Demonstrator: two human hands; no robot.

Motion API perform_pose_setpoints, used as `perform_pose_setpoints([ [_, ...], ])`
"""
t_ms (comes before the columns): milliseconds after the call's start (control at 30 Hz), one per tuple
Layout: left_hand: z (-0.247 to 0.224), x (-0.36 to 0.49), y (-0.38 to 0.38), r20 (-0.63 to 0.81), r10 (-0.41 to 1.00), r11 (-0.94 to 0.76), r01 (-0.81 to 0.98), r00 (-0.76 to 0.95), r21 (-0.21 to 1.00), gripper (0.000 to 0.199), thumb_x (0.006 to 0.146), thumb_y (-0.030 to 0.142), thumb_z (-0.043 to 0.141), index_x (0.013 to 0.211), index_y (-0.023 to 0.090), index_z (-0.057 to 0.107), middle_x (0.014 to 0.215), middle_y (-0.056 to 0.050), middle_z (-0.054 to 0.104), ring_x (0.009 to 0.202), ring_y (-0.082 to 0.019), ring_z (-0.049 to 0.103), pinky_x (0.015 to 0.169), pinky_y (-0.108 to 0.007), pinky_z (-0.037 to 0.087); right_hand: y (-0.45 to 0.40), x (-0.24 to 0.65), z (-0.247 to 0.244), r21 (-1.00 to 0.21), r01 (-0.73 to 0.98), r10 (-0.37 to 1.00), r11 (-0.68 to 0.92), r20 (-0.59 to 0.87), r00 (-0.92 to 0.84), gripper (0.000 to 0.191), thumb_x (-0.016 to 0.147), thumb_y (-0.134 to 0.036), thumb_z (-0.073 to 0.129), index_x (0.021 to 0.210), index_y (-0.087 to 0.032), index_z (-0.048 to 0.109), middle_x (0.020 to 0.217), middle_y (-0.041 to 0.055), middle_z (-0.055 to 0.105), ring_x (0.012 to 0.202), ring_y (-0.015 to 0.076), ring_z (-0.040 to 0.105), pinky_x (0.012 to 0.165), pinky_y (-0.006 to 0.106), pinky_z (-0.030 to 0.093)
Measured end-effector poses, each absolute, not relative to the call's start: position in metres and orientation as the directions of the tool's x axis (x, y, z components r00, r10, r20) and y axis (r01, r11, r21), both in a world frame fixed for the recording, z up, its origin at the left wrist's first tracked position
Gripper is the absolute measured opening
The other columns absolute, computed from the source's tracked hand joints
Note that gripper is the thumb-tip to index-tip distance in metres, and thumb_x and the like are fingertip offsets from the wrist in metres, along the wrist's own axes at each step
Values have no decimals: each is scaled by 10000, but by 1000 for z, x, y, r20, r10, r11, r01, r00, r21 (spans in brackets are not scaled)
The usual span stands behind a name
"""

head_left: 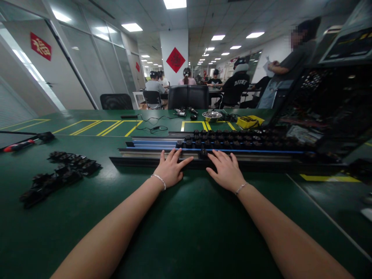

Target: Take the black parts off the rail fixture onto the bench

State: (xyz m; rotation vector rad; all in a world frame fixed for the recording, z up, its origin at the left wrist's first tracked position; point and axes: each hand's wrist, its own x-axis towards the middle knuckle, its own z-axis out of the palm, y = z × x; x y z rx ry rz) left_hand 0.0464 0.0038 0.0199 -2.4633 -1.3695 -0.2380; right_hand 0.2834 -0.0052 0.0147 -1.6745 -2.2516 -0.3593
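Observation:
Long dark rails (pixel 136 161) lie side by side across the green table, with blue strips along some of them. Several round black parts (pixel 226 143) sit in rows on the rear rails. On the front rail my left hand (pixel 171 168) rests with its fingers spread, holding nothing. To its right, my right hand (pixel 226 170) lies with fingers apart, its fingertips at the rail beside a single black part (pixel 204 152). Whether those fingertips touch the part cannot be made out.
Piles of black parts (pixel 62 170) lie at the left, near a red-handled tool (pixel 19 146). Behind the rails are a metal bowl (pixel 212 115), a yellow tray (pixel 250 121) and cables. A dark rack (pixel 319 104) stands right; people are beyond the table.

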Motion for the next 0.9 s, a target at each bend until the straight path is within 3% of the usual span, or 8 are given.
perform_pose_setpoints([
  [167, 22, 72, -4, 270, 808, -498, 852, 524, -162, 760, 759, 315, 574, 1383, 480, 174, 1514, -44, 152, 1344, -396, 149, 979, -706, 104, -4, 284, 12, 9, 957, 872, 291, 408, -269, 507, 834, -440, 407, 1307, -261, 437, 1401, 75, 403, 1280, 263, 328, 1056, 533, 163],
  [433, 16, 134, -10, 305, 880, -367, 929, 364, -51, 831, 730, 424, 584, 1413, 421, 112, 1506, -96, 168, 1307, -446, 196, 956, -721, 107, -4, 286, 10, 11, 954, 863, 300, 424, -276, 507, 785, -355, 470, 1283, -259, 457, 1392, 65, 416, 1276, 260, 330, 1057, 508, 173],
  [600, 13, 134, -9, 339, 873, -355, 933, 351, -51, 778, 745, 423, 555, 1413, 399, 156, 1480, -111, 235, 1291, -428, 244, 960, -703, 138, -5, 286, 9, 3, 950, 851, 311, 443, -281, 526, 783, -326, 458, 1294, -203, 436, 1399, 72, 411, 1275, 249, 331, 1064, 496, 163],
  [900, 14, 131, -8, 307, 884, -352, 934, 352, -56, 658, 782, 382, 504, 1392, 334, 262, 1464, -121, 271, 1292, -369, 260, 985, -673, 140, -4, 287, 8, -1, 949, 844, 315, 458, -279, 472, 776, -306, 461, 1240, -227, 484, 1395, 59, 417, 1269, 244, 340, 1062, 485, 170],
])
